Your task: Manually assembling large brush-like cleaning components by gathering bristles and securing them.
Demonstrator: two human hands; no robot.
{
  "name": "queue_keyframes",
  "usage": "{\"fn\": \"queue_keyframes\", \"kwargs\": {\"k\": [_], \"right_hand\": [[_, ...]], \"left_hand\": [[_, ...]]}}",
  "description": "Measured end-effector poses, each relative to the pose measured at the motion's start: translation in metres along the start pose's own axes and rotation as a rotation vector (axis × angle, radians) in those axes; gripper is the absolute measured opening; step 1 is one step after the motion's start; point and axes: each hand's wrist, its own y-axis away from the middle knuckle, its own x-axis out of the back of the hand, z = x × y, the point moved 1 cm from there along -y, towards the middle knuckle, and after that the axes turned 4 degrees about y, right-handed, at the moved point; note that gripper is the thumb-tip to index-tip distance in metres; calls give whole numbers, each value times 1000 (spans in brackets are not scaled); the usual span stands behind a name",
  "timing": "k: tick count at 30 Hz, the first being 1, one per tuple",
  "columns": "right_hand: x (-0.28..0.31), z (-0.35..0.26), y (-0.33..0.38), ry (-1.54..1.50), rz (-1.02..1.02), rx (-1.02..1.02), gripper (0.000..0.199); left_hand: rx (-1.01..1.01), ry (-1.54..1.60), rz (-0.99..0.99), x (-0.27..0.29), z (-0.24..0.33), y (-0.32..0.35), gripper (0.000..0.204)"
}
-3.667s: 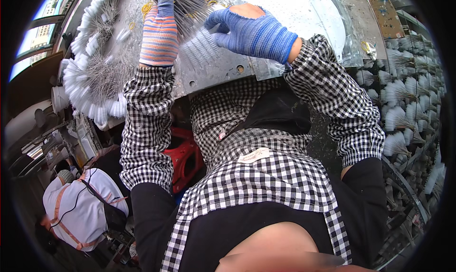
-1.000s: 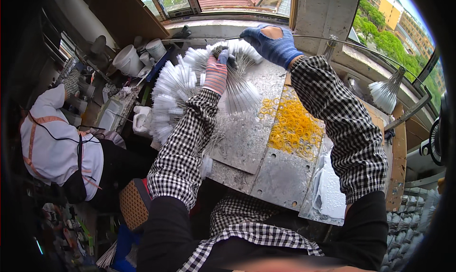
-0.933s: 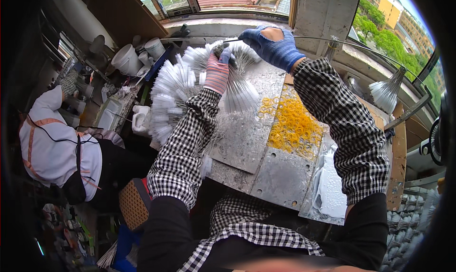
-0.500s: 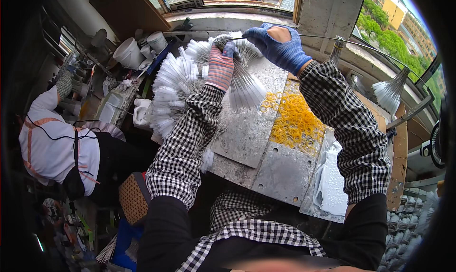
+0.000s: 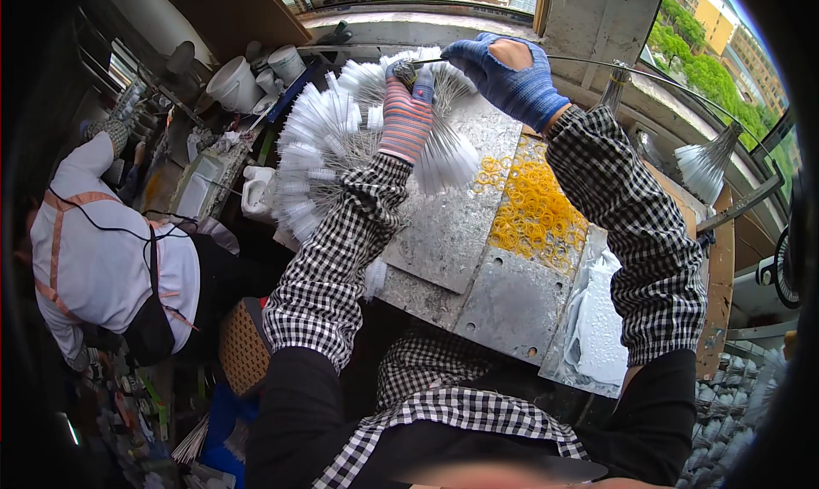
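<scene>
My left hand [image 5: 406,124], in a striped pink and grey glove, is closed round the wire ends of a bundle of white-bristled wire brushes [image 5: 448,163], whose bristle ends fan down over the metal plate. In a blue knitted glove open at the back, my right hand [image 5: 505,78] grips a thin dark rod [image 5: 589,60]. One end of the rod meets the bundle's gathered wire ends; whether it passes through them I cannot tell. Farther right, another brush bundle [image 5: 710,163] hangs on the rod. A large heap of similar brushes [image 5: 317,143] lies left of my left hand.
Yellow rubber rings [image 5: 542,212] lie scattered on the metal-topped table [image 5: 503,314]. A tray with white paste [image 5: 597,318] sits at its right. White buckets [image 5: 235,85] and a jug [image 5: 258,192] stand left. Another person [image 5: 107,250] works at the far left; a window ledge [image 5: 426,24] bounds the back.
Both hands keep their grips and have shifted only slightly, with the right a little higher. The view has moved a bit. At the left, the other person has changed posture.
</scene>
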Motion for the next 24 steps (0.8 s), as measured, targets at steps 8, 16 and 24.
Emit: {"fn": "queue_keyframes", "kwargs": {"k": [8,16,24], "right_hand": [[18,-2,11,-11,-52,42,19],[29,-3,9,43,-60,38,21],[21,17,-2,8,-279,32,21]], "left_hand": [[-260,-812,-72,-22,50,31,47],[-711,-757,-5,-21,33,29,23],[50,117,-342,-23,26,7,28]]}}
